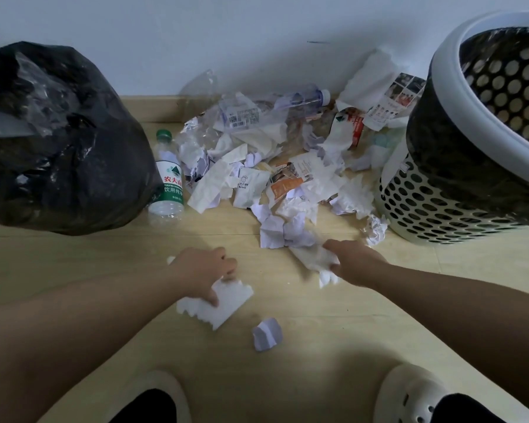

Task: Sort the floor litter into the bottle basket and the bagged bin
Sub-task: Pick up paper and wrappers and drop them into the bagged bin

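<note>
Left hand [202, 273] grasps a white jagged-edged sheet [226, 303] lying flat on the near floor. The fingers curl over its far edge and the thumb presses on its top face. Right hand [358, 264] is clenched round a crumpled white tissue [313, 258] at the near edge of the heap. This part of the view is slightly blurred, so how far the tissue is lifted cannot be told.

A small crumpled pale-lilac paper scrap [268, 334] lies alone on the floor, near of both hands and between them. The mixed litter heap [287, 169] of torn paper, wrappers and clear film spreads from just far of the right hand back to the wall. A crumpled white paper ball [376, 229] sits at its right edge, near the bin.

A clear plastic bottle with green cap and green-and-white label [167, 178] lies at the left edge of the heap, touching the black bag. A second clear bottle with a white cap [306, 97] lies on its side at the far end of the heap.

A white perforated bin lined with a black bag [416, 206] stands at the right, mouth tilted toward the camera. A bulging black plastic bag [61, 154] stands at the left, clear film showing at its top.

Light wooden floor [333, 377] throughout; pale wall [226, 32] at the far side. Two cream clogs [409, 395] show at the near edge.
</note>
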